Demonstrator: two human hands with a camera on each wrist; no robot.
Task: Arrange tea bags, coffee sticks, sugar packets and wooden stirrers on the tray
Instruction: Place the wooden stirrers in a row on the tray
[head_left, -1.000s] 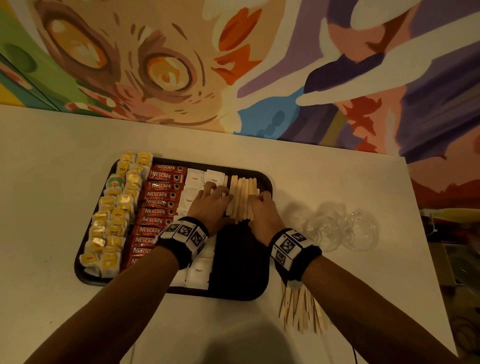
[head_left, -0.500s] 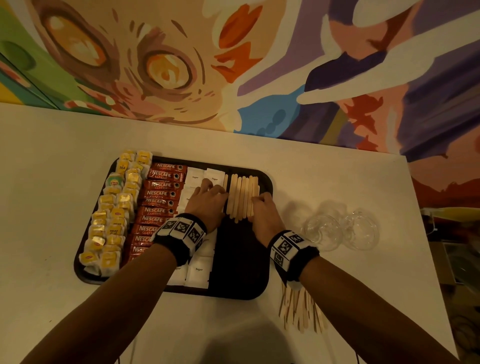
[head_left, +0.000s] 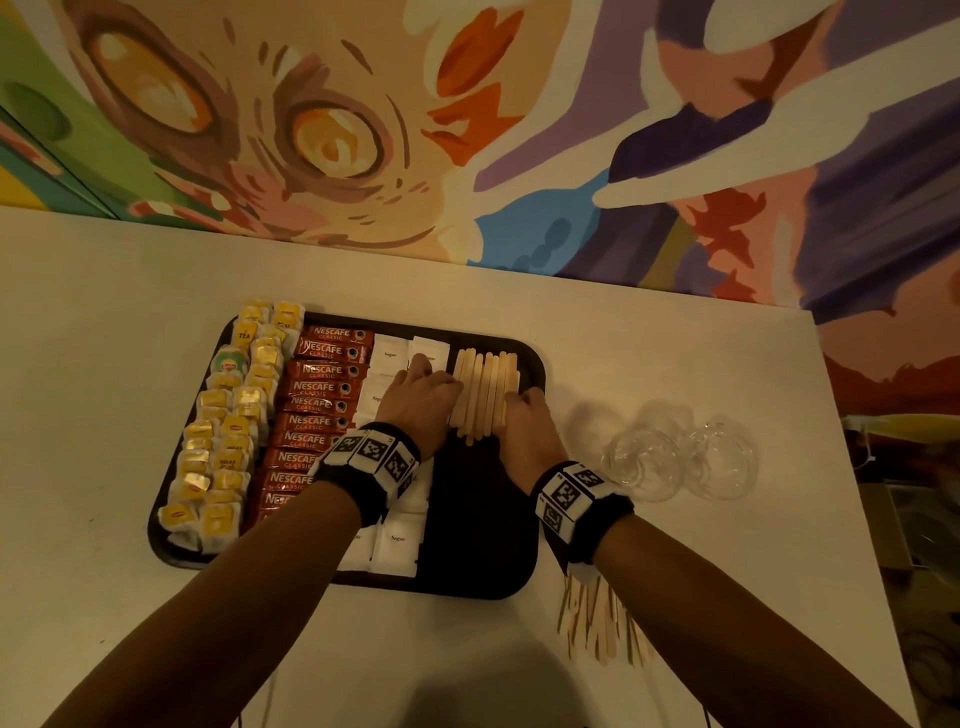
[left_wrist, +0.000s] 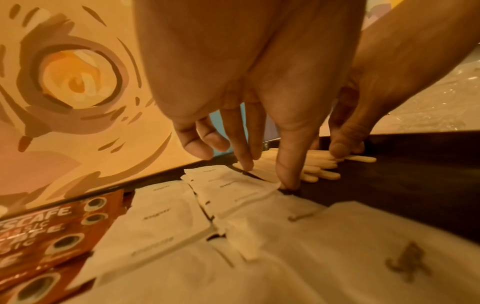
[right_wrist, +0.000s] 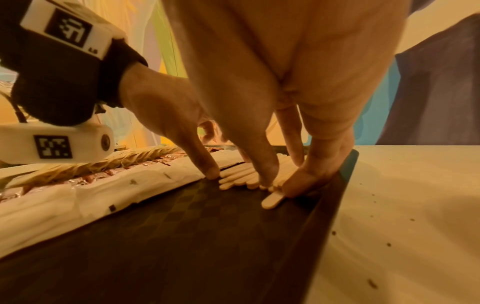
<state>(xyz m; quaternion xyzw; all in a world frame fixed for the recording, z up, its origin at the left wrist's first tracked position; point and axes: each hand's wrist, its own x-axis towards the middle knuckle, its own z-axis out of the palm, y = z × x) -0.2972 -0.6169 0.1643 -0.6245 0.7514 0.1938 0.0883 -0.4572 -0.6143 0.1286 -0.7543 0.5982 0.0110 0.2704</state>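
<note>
A black tray (head_left: 478, 525) holds yellow tea bags (head_left: 223, 431) at its left, then red coffee sticks (head_left: 317, 405), then white sugar packets (head_left: 397, 540). A row of wooden stirrers (head_left: 485, 395) lies side by side at the tray's far right. My left hand (head_left: 431, 384) presses straight fingers against the row's left side, with fingertips (left_wrist: 285, 176) down on the tray beside the sugar packets (left_wrist: 166, 216). My right hand (head_left: 519, 405) touches the row's right side, its straight fingers (right_wrist: 267, 172) resting on the stirrers (right_wrist: 239, 174). Neither hand grips anything.
Several loose stirrers (head_left: 597, 618) lie on the white table, right of the tray's near corner. Two clear glass cups (head_left: 644, 462) stand right of the tray. A painted wall runs behind the table. The tray's near right part is bare.
Both hands stay at the sides of the stirrer row. The left hand's fingers have stretched a little farther out over the far sugar packet.
</note>
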